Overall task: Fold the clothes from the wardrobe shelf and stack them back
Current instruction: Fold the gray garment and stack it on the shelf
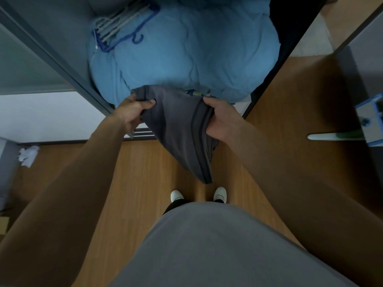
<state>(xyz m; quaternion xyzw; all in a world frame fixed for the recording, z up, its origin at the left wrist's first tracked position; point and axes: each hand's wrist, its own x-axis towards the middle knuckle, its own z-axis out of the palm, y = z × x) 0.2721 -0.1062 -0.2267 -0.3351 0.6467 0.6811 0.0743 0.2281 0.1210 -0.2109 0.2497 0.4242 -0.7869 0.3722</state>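
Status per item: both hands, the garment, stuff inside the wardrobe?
Dark grey garment: unfolded, hanging between both hands.
Left hand: grips the garment's left side.
Right hand: grips the garment's right side.
Blue bedding: bunched up in the wardrobe.
Hangers: bare, piled on the bedding.

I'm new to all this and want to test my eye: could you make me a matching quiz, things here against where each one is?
Things:
1 garment
2 quilt
3 hangers
4 shoes

Places:
A on the floor
B lying on the quilt
C held by the left hand and right hand
D inside the wardrobe

Pairs: 1-C, 2-D, 3-B, 4-A
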